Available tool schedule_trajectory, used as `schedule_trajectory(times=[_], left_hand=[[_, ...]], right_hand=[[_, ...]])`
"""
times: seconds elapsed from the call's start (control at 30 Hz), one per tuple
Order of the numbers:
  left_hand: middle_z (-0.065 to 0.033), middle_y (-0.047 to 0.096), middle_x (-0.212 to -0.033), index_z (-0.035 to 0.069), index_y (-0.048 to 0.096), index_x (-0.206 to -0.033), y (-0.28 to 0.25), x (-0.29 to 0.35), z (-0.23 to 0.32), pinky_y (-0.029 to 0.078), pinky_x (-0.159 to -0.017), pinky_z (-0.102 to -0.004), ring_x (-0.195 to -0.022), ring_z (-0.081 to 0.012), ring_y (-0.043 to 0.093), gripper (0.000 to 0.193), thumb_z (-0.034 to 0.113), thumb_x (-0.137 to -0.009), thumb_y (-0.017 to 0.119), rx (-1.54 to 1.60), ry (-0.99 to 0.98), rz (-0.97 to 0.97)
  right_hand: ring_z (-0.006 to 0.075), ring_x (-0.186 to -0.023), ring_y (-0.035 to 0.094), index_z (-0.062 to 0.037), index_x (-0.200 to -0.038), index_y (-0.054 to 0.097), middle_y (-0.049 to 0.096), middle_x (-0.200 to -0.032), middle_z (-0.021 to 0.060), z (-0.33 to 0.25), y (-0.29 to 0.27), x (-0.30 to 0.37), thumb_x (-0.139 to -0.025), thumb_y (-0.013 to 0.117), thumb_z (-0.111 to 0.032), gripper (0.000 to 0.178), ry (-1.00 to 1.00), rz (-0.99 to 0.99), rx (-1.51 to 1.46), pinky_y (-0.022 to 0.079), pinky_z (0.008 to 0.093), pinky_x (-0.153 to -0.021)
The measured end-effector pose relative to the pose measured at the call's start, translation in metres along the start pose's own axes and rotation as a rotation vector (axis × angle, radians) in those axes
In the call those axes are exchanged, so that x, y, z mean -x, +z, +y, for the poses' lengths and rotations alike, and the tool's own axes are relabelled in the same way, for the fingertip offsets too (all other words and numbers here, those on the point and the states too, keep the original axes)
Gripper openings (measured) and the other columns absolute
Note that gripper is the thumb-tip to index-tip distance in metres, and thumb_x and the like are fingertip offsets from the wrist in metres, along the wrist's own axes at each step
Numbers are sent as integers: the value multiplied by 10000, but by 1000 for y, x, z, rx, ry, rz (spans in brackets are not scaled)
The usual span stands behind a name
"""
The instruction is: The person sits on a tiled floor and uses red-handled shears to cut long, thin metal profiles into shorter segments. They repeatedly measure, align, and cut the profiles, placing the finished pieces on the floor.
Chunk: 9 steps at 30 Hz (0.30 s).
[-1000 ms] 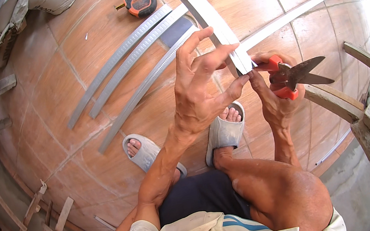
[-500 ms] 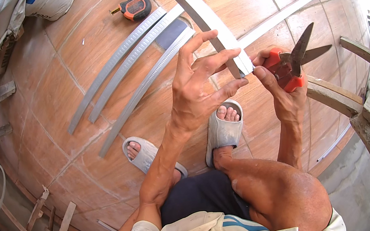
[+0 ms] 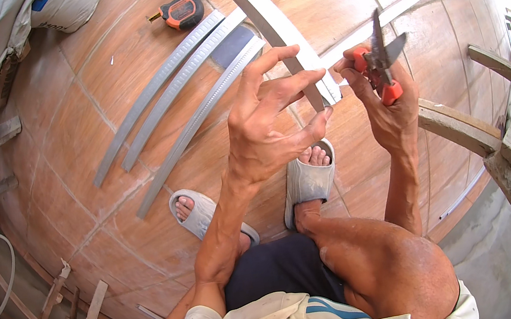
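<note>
My left hand (image 3: 259, 119) holds a long white and grey metal channel (image 3: 267, 19) near its close end, fingers spread loosely around it and thumb at the lower edge. A tab or flap shows at that end. In my right hand (image 3: 393, 109) is a pair of tin snips (image 3: 380, 65) with red grips, wrapped in the fingers, its dark blades parted and pointing away from me. The thumb and forefinger of that hand come close to the channel's end; whether they touch it I cannot tell.
Three grey ribbed metal strips (image 3: 159, 88) lie on the tiled floor to the left, with a dark flat rectangle (image 3: 232, 47) among them. Beyond is an orange-black tape measure (image 3: 182, 12). A white strip (image 3: 405, 8) lies right. Wooden frames (image 3: 462, 125) stand at both sides; sacks (image 3: 64, 10) far left.
The snips have turned in my right hand, their blades swinging leftward and upward. That hand has shifted slightly left. My left thumb and the channel's end have moved a little left.
</note>
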<state>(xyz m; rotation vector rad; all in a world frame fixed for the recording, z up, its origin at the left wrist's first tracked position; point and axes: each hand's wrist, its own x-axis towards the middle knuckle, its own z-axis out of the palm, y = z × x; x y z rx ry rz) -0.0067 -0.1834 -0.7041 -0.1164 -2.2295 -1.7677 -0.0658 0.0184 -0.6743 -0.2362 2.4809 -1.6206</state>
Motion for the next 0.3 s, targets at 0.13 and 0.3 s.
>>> schedule_trajectory(times=[0.13, 0.3], left_hand=[[-184, 569, -1477, 25, 780, -1239, 3, -1, 2, 726, -919, -403, -1237, -317, 728, 492, -10, -764, 905, 41, -9, 41], [-188, 563, -1480, 34, 777, -1250, 5, -1, -1, 727, -917, -410, -1245, -326, 723, 508, -4, -761, 909, 46, 1, 44]], right_hand=[[227, -1075, 760, 18, -1315, 663, 782, -1147, 160, 4, 4, 12, -995, 816, -109, 377, 17, 40, -380, 616, 357, -921], [252, -1104, 761, 13, -1320, 651, 778, -1164, 184, 5, -5, 6, -991, 811, -85, 379, 44, -64, -371, 617, 373, -968]])
